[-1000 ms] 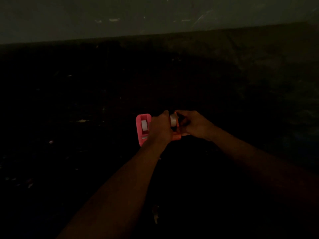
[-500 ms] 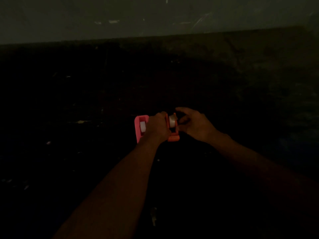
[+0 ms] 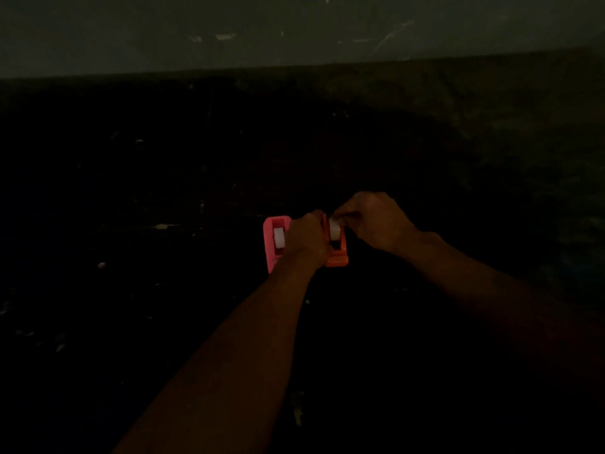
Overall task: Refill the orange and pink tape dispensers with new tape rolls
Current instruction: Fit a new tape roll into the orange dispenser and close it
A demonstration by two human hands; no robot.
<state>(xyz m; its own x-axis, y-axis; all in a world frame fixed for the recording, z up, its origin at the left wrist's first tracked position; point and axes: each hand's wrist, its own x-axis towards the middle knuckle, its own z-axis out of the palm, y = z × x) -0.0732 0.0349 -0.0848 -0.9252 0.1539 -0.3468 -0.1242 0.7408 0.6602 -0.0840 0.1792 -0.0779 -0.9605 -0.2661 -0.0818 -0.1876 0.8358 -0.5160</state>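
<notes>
Dark worktop (image 3: pixel 131 191) meets a grey wall (image 3: pixel 163 27) far off — pink dispenser (image 3: pixel 270 247) holds a white roll (image 3: pixel 279 238); left hand (image 3: pixel 306 240) grips the orange dispenser (image 3: pixel 339 257), right hand (image 3: pixel 376 221) pinches its tape roll (image 3: pixel 334 228).

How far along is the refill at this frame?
Looks done: the pink dispenser holds a white roll. In hand: left hand grips the orange dispenser, right hand pinches the second roll in it. Left: finishing that seating; the dark hides whether either tape is threaded.

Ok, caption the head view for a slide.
Left hand holds the orange dispenser; right hand pinches its tape roll, pink dispenser alongside.
</notes>
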